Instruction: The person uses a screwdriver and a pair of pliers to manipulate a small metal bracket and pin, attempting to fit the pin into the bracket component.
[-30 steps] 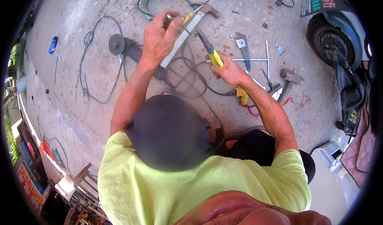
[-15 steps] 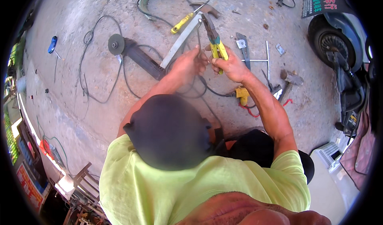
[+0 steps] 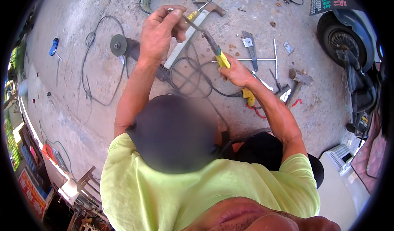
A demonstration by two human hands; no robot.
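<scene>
My right hand [image 3: 235, 70] is closed around the yellow-and-green handles of a pair of pliers [image 3: 223, 59]. Their dark jaws point up and left and meet a thin metal rod [image 3: 193, 25]. The rod's other end lies in the fingers of my left hand [image 3: 162, 30], which is raised and pinches it near a small loop. Below the rod, a flat grey metal bar [image 3: 179, 49] lies slantwise on the floor. A yellow-handled screwdriver [image 3: 192, 16] rests by its upper end, partly hidden behind my left hand and the rod.
An angle grinder [image 3: 133, 50] with a looping cord lies left of the bar. A hammer head [image 3: 215, 7] is beyond it. To the right are a T-shaped wrench [image 3: 275, 59], another hammer [image 3: 301, 77] and a yellow tool [image 3: 248, 95]. A scooter wheel [image 3: 338, 40] stands far right.
My left hand has moved up and left, away from my right hand, with the rod now stretched between them. The pliers have tipped further left and sit slightly lower.
</scene>
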